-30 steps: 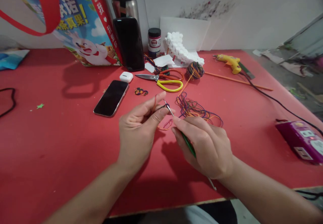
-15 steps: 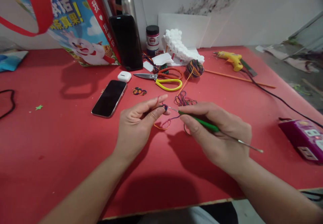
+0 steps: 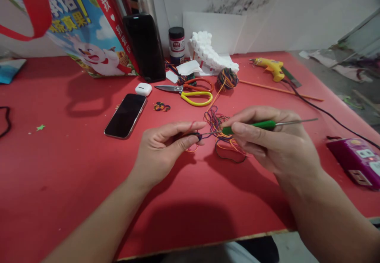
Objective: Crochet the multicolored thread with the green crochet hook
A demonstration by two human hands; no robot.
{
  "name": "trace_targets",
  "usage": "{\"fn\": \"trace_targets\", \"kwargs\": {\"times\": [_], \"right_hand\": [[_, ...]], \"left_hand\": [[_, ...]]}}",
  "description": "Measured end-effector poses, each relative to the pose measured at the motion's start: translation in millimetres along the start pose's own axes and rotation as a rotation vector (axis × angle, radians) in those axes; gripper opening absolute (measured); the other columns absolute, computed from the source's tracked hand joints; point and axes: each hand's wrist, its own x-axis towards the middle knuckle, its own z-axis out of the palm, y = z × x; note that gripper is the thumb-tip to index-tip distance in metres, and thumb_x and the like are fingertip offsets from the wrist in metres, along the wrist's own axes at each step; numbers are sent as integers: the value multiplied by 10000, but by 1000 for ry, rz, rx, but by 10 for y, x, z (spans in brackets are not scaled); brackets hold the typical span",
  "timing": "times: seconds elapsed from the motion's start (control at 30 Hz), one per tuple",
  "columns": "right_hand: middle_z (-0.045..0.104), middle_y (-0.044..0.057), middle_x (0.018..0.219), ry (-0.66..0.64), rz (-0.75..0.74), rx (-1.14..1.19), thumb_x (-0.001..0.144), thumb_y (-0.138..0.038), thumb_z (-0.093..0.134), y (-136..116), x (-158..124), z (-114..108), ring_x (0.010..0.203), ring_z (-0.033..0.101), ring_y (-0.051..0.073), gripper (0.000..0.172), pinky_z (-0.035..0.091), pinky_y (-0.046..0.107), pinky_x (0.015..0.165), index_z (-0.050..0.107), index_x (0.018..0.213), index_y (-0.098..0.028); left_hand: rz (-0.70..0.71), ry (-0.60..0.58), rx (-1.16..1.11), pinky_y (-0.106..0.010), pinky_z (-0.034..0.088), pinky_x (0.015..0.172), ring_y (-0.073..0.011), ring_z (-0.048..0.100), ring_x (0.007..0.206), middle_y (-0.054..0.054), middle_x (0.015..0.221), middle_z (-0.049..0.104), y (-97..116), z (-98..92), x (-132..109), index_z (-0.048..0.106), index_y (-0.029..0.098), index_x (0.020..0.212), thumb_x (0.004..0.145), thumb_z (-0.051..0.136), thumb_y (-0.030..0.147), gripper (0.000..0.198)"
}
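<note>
Between the thumb and fingers of my left hand (image 3: 164,148) is a small dark piece of crochet (image 3: 198,136), mostly hidden by the fingertips. My right hand (image 3: 276,144) grips a crochet hook (image 3: 252,127) by its green handle. The hook's thin metal tip meets the crochet piece, and its bare shaft sticks out to the right. Multicoloured yarn (image 3: 215,120) lies in loose loops between and behind my hands. An orange strand runs from it to a yarn ball (image 3: 227,78).
Scissors (image 3: 196,98), a small crocheted bit (image 3: 162,106), a phone (image 3: 126,116) and an earbud case (image 3: 143,89) lie beyond my left hand. Further back stand a gift bag (image 3: 97,53) and a jar (image 3: 177,45). A glue gun (image 3: 268,68) and purple power box (image 3: 354,162) are on the right.
My right hand has shifted right and turned, swinging the hook's back end up until the hook lies nearly level. More of the loose yarn shows. My left hand has moved slightly.
</note>
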Motion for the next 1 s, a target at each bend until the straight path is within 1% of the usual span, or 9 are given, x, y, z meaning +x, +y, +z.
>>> {"fn": "trace_targets", "kwargs": {"times": [0.1,0.2,0.3,0.43,0.53,0.63,0.8,0.93,1.0], "right_hand": [[475,-53,470,-40,42,52,734,-449,951,-9,40,-31,363,300,52,304,144,214,322,789,760,-194],[527,-33,483,-55,94,137,716,-404,963,-3,60,-47,370,303,45,278,121,207,336,793,754,-187],[524,-33,476,-66,148,235,721,-336,955,4,68,-50,376,285,29,228,96,197,356,796,734,-173],[522,-36,467,-118,174,314,728,-317,950,17,71,-41,371,263,16,212,77,187,356,806,730,-162],[555,-29,474,-158,179,358,737,-321,951,48,59,10,366,272,14,218,102,177,350,803,737,-161],[588,-29,502,-178,132,406,781,-320,924,110,25,112,367,315,24,191,179,176,348,802,770,-173],[653,-39,602,-92,14,466,868,-329,860,228,-39,276,370,395,29,122,284,177,365,807,886,-221],[631,-54,616,-47,22,464,875,-357,853,274,-39,313,377,401,27,148,290,169,368,788,915,-230],[627,-55,618,-37,33,466,856,-362,868,278,-26,310,381,395,27,169,283,167,365,779,903,-227]], "left_hand": [[-21,-78,-75,-256,671,724,-165,806,768,-20,982,865,-31,-31,-9,879,326,1001,835,862,180,221],[-29,-133,-148,-203,647,745,-135,801,801,3,918,861,-78,-54,-10,873,358,1038,858,861,212,232],[-19,-174,-216,-178,631,788,-111,790,813,22,897,855,-111,-53,-6,876,364,1027,859,867,222,220],[-34,-194,-293,-172,627,828,-107,799,829,32,893,857,-112,-23,-13,881,357,994,864,860,194,210],[-57,-164,-320,-168,632,822,-112,806,836,27,939,864,-89,14,-26,885,339,971,841,876,179,207],[-97,-102,-389,-158,633,788,-118,806,805,16,892,861,-44,70,-39,889,301,899,786,909,166,177],[-154,4,-511,-128,605,711,-107,794,735,10,780,835,23,158,-57,888,264,890,740,923,156,188],[-122,62,-505,-112,575,698,-99,779,794,-7,852,846,21,168,-72,888,262,945,727,932,164,243],[-108,64,-497,-105,554,671,-70,728,752,-24,934,853,17,160,-76,887,253,975,763,920,216,217]]}}
